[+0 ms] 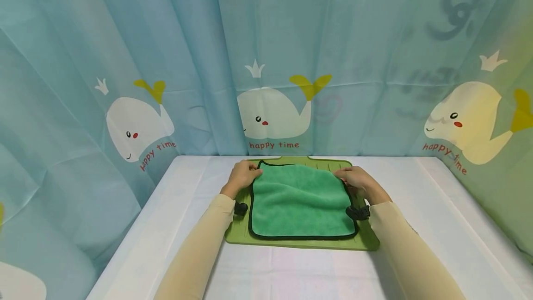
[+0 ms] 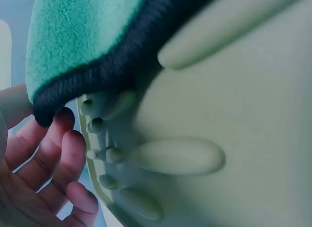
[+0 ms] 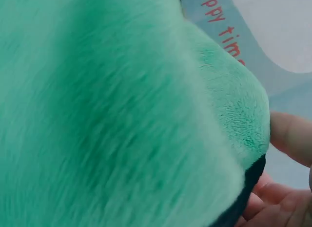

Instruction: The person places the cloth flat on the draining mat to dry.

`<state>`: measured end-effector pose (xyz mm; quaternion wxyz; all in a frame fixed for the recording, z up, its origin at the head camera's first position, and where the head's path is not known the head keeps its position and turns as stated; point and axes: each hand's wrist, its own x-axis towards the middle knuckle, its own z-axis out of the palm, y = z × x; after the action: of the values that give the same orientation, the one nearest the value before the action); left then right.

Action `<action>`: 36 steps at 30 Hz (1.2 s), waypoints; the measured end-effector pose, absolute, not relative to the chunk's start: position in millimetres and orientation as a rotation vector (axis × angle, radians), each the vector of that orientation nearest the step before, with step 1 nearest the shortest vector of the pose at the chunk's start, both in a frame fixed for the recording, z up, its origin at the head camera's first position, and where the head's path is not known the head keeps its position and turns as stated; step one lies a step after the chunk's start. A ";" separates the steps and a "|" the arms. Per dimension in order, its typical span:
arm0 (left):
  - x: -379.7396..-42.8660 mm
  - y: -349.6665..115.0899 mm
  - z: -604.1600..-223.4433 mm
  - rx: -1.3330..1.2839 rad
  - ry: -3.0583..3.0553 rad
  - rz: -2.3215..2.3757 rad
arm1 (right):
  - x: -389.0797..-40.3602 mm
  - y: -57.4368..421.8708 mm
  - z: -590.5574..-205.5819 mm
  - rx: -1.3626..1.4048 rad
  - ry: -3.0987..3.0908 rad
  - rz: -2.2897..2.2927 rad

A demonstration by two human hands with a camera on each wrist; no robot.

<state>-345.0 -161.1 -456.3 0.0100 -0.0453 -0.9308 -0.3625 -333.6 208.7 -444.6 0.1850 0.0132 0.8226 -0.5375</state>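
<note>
A green plush cloth (image 1: 301, 205) with a dark bound edge lies spread over a green ridged board (image 1: 301, 244), its far corners lifted and a soft fold running across it. My left hand (image 1: 243, 175) pinches the far left corner; in the left wrist view the thumb and fingers grip the dark trim (image 2: 73, 85), with the raised bumps of the board (image 2: 263, 105) beside them. At the far right corner my right hand (image 1: 359, 180) holds the cloth between thumb and fingers. The right wrist view shows the cloth (image 3: 122, 114) bunched up near those fingers (image 3: 292, 134).
The board rests on a white-covered table (image 1: 183, 226). Behind and at both sides hangs a light blue curtain (image 1: 266, 27) printed with whales. Black bands with small devices (image 1: 359, 212) sit at both wrists, over the board's sides.
</note>
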 end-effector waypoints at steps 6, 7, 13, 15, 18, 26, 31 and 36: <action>-349.7 -159.5 -457.0 -0.098 -2.869 -1.091 | -338.3 207.1 -443.8 0.043 2.243 -1.625; -349.7 -159.7 -456.6 -0.094 -2.857 -1.100 | -338.1 207.2 -443.1 0.042 2.258 -1.636; -346.8 -160.7 -449.2 -0.056 -2.811 -1.197 | -337.0 211.4 -437.9 0.010 2.328 -1.729; -346.8 -161.0 -447.8 -0.034 -2.804 -1.204 | -337.4 212.5 -437.7 0.006 2.348 -1.741; -347.5 -161.7 -448.4 -0.001 -2.814 -1.203 | -338.4 213.7 -439.9 0.032 2.352 -1.741; -348.5 -163.9 -457.8 0.072 -2.933 -1.166 | -342.6 213.5 -450.4 0.121 2.276 -1.615; -348.3 -163.7 -459.5 0.062 -2.958 -1.161 | -344.1 209.7 -450.2 0.090 2.348 -1.526; -349.3 -161.2 -457.1 0.026 -2.928 -1.165 | -345.0 205.8 -448.7 0.023 2.484 -1.492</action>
<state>-349.3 -161.2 -457.1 -0.0050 0.0084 -0.9291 -0.3696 -345.0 205.8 -448.7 0.1216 0.0077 0.8510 -0.5109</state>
